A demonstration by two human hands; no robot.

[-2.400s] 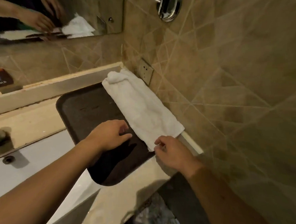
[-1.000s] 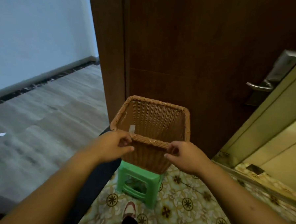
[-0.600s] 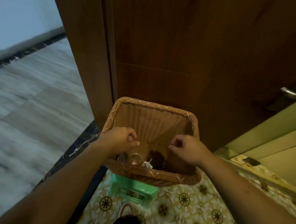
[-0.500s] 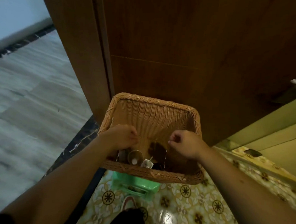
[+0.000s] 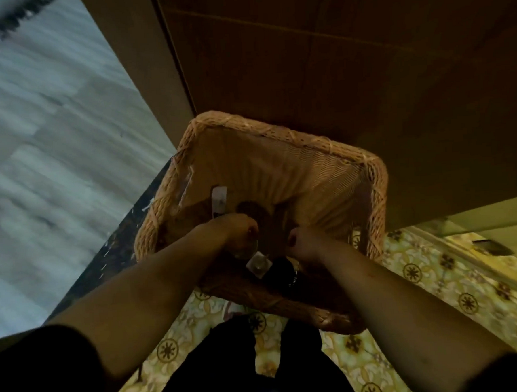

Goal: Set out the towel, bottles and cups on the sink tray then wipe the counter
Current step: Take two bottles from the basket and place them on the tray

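Observation:
I look down into a square wicker basket with both arms reaching inside. My left hand is curled over the rim of a clear glass cup; motion blur hides whether it grips the cup. My right hand is a loose fist just right of it, with nothing visible in it. Between the wrists stand a small bottle with a pale square cap and a dark bottle. The towel, tray and counter are out of view.
A dark wooden door stands right behind the basket. Patterned floor tiles lie below and grey floor to the left. A white tag hangs on the basket's inner wall. My dark-clothed legs are beneath.
I turned from the towel on the tray to the basket by the door. Since half a second ago the view tilted down and both hands dropped deeper into the basket, toward the cup and bottles.

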